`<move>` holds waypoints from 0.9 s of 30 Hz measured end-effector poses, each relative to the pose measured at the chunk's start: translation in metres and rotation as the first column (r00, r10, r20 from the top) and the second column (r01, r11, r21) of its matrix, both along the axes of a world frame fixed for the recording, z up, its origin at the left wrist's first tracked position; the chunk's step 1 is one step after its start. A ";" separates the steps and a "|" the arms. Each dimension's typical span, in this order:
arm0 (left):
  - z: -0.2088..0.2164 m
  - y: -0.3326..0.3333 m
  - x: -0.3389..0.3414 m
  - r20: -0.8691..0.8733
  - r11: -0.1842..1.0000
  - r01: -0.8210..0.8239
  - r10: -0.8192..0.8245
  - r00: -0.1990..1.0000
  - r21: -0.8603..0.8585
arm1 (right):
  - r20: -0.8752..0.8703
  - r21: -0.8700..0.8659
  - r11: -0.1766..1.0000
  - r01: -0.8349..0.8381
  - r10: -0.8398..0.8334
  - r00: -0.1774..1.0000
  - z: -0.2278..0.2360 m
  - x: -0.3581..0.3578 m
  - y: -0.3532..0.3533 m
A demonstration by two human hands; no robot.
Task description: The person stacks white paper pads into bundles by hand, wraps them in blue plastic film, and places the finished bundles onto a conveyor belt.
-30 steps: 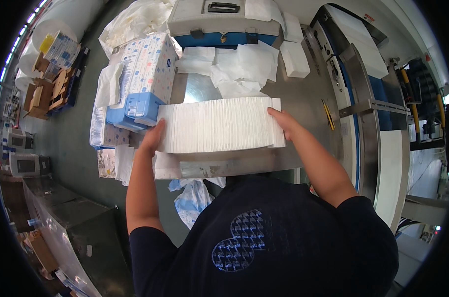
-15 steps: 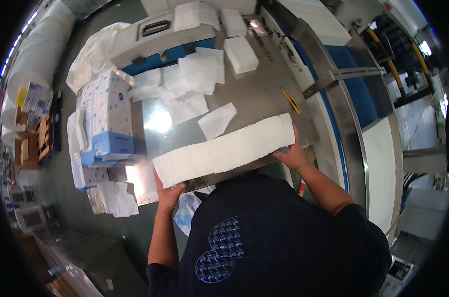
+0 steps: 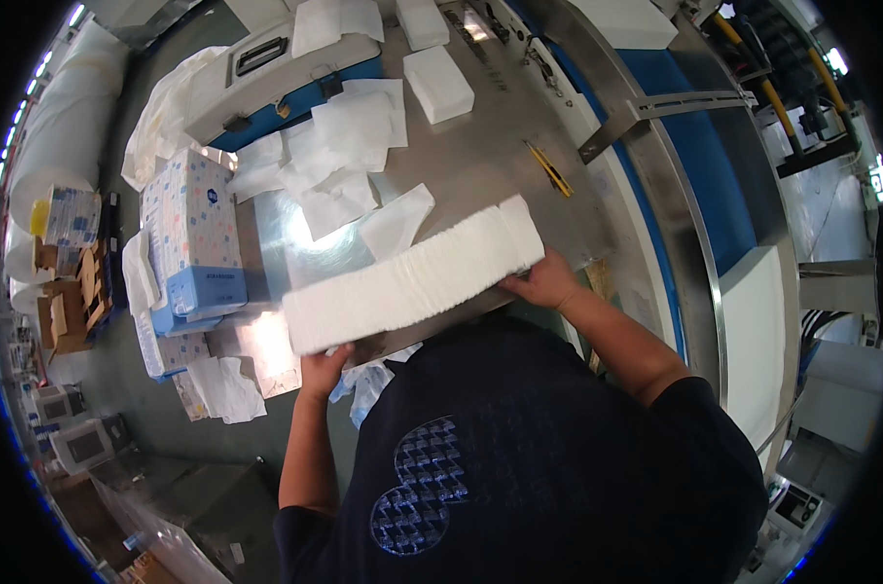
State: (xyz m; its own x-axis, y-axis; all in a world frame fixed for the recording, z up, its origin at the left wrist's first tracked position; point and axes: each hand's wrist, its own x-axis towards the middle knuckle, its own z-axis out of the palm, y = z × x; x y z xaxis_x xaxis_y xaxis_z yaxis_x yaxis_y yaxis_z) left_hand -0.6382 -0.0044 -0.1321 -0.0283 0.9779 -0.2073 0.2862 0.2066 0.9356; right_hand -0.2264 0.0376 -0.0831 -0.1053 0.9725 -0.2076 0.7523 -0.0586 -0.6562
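A long white stack of folded tissue paper (image 3: 412, 277) is held between my two hands, above the near edge of the metal table. It slants, its right end lying farther from me than its left. My left hand (image 3: 323, 370) grips the left end, thumb on the near side and its other fingers hidden by the stack. Around the lower corner of the right end, my right hand (image 3: 543, 280) is closed, with part of its fingers out of sight. Just beyond the stack a loose white sheet (image 3: 397, 222) lies on the table.
More loose sheets (image 3: 339, 141) are spread before a grey and blue toolbox (image 3: 286, 73). Blue-and-white tissue packs (image 3: 193, 219) stand at left. Farther back sits a short white stack (image 3: 438, 86). A yellow utility knife (image 3: 548, 167) lies near the metal machine frame (image 3: 670, 204) at right.
The view has shifted, so the table's things appear a little farther left and higher. Both hands keep hold of the tissue stack, which also appears farther left.
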 end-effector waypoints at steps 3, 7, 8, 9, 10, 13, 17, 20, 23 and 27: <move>0.052 0.036 0.005 -0.250 0.997 0.071 -0.071 0.966 -0.006 | 0.141 -0.139 0.988 0.060 -0.041 0.989 0.034 -0.005 0.026; 0.047 0.062 0.001 -0.462 0.854 0.017 -0.298 0.835 -0.520 | 0.124 -0.379 0.924 0.053 -0.006 0.992 0.033 0.005 0.053; 0.038 0.060 -0.003 -0.473 0.876 0.005 -0.265 0.840 -0.482 | 0.083 -0.389 0.920 0.055 -0.025 0.996 0.017 0.012 0.054; 0.030 0.056 -0.008 -0.482 0.896 -0.007 -0.232 0.845 -0.444 | 0.043 -0.398 0.916 0.057 -0.044 0.998 0.005 0.019 0.056; 0.030 0.055 -0.010 -0.373 0.895 -0.034 -0.151 0.915 -0.445 | -0.032 -0.472 0.880 0.051 -0.075 0.997 0.002 0.022 0.057; 0.057 0.046 -0.008 -0.108 0.805 -0.121 0.071 0.992 -0.581 | -0.187 -0.436 0.892 0.120 -0.220 0.958 -0.016 0.033 0.050; 0.063 0.038 -0.007 0.043 0.780 -0.168 0.242 0.969 -0.603 | -0.178 -0.387 0.861 0.331 -0.422 0.889 -0.018 0.016 0.043; 0.025 0.033 0.019 0.119 0.907 -0.102 0.164 0.979 -0.409 | -0.134 -0.409 0.864 0.294 -0.376 0.917 0.023 -0.031 0.036; 0.032 0.039 0.041 0.253 0.945 0.030 0.057 0.966 -0.327 | -0.385 -0.406 0.868 0.287 -0.447 0.807 0.011 -0.020 0.027; 0.057 0.040 0.061 0.291 0.981 -0.009 0.066 0.955 -0.193 | -0.476 -0.207 0.906 0.370 -0.423 0.771 0.059 0.011 0.002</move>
